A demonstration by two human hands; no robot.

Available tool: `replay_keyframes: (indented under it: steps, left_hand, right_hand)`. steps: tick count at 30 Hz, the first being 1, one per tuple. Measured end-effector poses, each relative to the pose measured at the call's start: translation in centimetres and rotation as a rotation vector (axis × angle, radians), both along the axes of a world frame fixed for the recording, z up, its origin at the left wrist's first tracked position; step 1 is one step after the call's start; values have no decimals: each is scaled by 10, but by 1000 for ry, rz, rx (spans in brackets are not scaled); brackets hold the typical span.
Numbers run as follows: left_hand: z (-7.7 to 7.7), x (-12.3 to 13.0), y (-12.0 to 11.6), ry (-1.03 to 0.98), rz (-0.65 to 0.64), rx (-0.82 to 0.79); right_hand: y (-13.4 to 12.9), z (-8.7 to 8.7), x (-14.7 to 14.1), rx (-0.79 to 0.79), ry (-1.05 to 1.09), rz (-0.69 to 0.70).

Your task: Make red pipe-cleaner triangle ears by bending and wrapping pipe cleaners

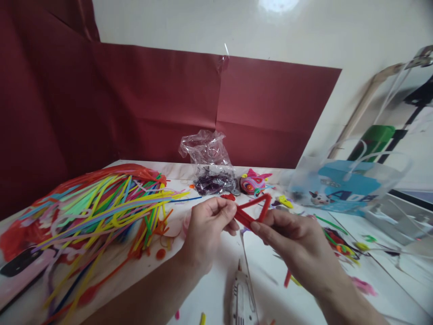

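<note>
A red pipe-cleaner piece [260, 200], bent into a triangle, is held up between both hands above the white table. My left hand [211, 230] pinches its left corner between thumb and fingers. The lower right side of the triangle is pinched by my right hand [292, 239]. Below the hands a white glue gun [241, 293] lies with its tip pointing away from me. Behind the hands sits a colourful pink craft piece [254, 181].
Many coloured pipe cleaners [115, 212] spread over the left side. A clear bag with dark contents [214, 180] stands at the back. At right are a translucent blue-printed bag [352, 185], a grey box [392, 223] and scattered scraps. A pink phone-like object [30, 271] lies far left.
</note>
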State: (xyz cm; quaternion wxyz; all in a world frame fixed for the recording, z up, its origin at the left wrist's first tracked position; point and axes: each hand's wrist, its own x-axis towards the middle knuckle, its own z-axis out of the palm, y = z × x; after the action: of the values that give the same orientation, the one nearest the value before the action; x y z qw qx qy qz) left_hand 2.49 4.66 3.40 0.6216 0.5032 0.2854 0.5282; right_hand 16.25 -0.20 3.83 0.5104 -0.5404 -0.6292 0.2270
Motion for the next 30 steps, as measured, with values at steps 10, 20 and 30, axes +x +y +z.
replay_keyframes:
  steps: [10, 20, 30]
  left_hand:
    - [-18, 7, -19, 345, 161, 574]
    - [-23, 7, -14, 569, 234, 770]
    - [-15, 2, -15, 725, 303, 858]
  right_hand:
    - [6, -12, -2, 305, -265, -205]
    - [3, 4, 4, -15, -202, 123]
    - [2, 5, 9, -63, -204, 184]
